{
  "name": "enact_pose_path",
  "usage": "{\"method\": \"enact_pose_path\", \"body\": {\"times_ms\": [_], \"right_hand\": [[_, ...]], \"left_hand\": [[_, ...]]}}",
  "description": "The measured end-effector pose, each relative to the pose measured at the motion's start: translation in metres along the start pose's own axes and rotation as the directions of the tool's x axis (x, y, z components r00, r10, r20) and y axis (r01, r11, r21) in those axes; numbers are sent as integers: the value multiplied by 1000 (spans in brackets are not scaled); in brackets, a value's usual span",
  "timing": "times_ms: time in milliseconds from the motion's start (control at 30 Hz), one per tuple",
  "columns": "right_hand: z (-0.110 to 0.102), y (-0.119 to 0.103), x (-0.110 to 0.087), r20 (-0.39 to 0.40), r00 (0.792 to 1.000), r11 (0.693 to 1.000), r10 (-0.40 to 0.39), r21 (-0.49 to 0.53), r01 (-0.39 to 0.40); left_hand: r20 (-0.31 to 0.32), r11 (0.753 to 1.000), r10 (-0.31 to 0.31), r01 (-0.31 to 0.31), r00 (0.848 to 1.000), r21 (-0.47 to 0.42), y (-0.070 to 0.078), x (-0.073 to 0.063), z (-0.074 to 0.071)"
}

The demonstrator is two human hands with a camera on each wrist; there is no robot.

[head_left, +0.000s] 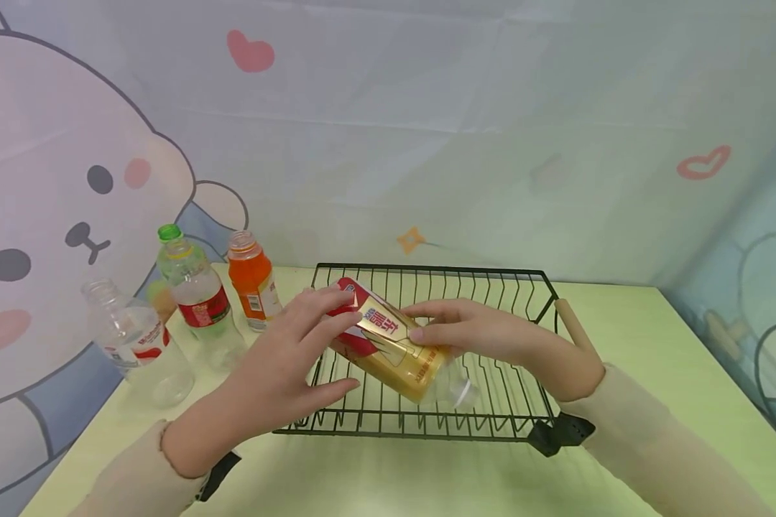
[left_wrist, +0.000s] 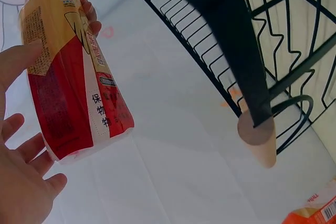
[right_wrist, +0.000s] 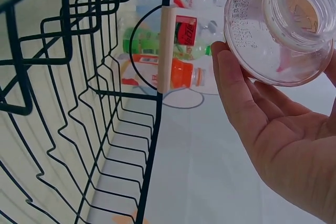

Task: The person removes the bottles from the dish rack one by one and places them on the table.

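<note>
A bottle (head_left: 388,345) with a gold and red label hangs tilted over the black wire rack (head_left: 491,287), its clear neck end pointing toward me and to the right. My left hand (head_left: 297,345) lays straight fingers on the red end, thumb spread below. My right hand (head_left: 465,330) wraps its fingers over the gold part. The left wrist view shows the bottle (left_wrist: 73,87) beside my spread left hand (left_wrist: 21,182). Seen from the right wrist, the bottle's uncapped mouth (right_wrist: 278,24) sits above the palm of my right hand (right_wrist: 278,140).
Three bottles stand at the left by the wall: a clear one (head_left: 139,345), one with a green cap (head_left: 197,294) and an orange one (head_left: 252,280). The rack has a wooden handle (head_left: 572,323) on its right side. A cartoon cloth backs the pale green table (head_left: 653,359).
</note>
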State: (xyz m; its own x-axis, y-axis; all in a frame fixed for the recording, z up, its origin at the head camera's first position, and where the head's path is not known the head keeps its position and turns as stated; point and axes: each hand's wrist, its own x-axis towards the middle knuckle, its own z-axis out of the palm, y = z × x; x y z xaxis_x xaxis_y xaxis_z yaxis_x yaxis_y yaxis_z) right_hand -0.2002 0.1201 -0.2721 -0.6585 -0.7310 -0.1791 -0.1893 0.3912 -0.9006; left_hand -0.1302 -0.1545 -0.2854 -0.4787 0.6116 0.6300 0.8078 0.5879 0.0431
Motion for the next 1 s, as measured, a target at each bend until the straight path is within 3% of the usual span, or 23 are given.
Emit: {"method": "enact_pose_path", "body": {"times_ms": [600,1000], "right_hand": [[8,12,-1,109,993,999,-40,-6,41],[10,13,1,111,993,997,-34,-67,42]], "left_hand": [[74,997,40,-46,996,68,4,2,23],[124,993,50,-64,991,104,9,3,27]]}}
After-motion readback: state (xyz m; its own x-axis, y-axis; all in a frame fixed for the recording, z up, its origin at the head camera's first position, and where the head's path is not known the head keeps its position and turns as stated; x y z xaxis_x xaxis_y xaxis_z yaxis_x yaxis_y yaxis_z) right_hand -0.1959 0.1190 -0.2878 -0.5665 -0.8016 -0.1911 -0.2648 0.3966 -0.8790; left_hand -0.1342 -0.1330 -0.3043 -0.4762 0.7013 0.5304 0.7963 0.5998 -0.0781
